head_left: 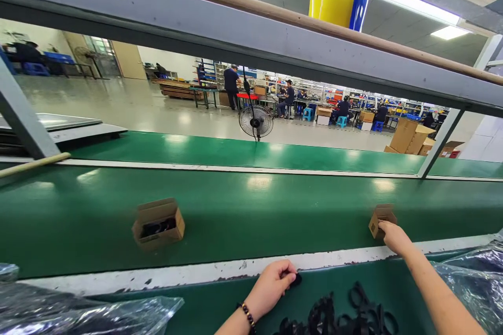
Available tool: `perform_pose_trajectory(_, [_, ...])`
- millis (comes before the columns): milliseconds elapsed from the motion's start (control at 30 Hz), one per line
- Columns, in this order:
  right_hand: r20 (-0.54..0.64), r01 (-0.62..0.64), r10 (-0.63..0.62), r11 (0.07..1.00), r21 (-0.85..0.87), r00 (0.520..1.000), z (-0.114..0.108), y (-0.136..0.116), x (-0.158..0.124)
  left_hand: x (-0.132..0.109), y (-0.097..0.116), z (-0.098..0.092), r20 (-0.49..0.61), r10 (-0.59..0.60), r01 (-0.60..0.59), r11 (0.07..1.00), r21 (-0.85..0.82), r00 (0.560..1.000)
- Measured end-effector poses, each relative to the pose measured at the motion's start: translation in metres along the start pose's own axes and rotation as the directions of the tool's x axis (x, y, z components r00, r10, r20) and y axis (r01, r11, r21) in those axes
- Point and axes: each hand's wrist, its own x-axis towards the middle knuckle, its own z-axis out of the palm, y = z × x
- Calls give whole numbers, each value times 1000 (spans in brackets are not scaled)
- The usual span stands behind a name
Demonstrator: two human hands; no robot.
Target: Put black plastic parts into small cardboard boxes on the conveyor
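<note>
Left carton point(161, 239) is gaping at eight o'clock on the green counter point(228, 217). Left hand point(273, 280), six o'clock, is pinching a small black piece point(296, 279); slack fingers risk dropping it. Black parts point(324, 314) are tangling at five, risking snags. Right carton point(374, 226), four o'clock: right hand point(396, 238) is clamping its near edge; hard tugging risks tipping.

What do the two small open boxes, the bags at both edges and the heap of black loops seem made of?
Left box and right box: matt brown cardboard, judging by the thin folded flaps.
Left bag and right bag: clear, glossy plastic film, by the wrinkled highlights.
Heap of black loops: perhaps rubber or plastic, from the curled bands; too dark to tell.
</note>
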Motion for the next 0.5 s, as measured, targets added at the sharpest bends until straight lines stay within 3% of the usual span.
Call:
perform_pose_trajectory(133, [-16,14,-15,999,-34,1000,3,-19,5,0,-2,0,-6,18,-18,1000,5,1000])
perform_pose_trajectory(333, [-82,58,-65,995,-84,994,-8,-27,8,0,0,0,7,6,-6,1000,-22,1000])
perform_pose_trajectory(500, [-65,112,-119,988,-107,991,6,-54,10,0,-2,1,-7,-13,12,999,-46,1000])
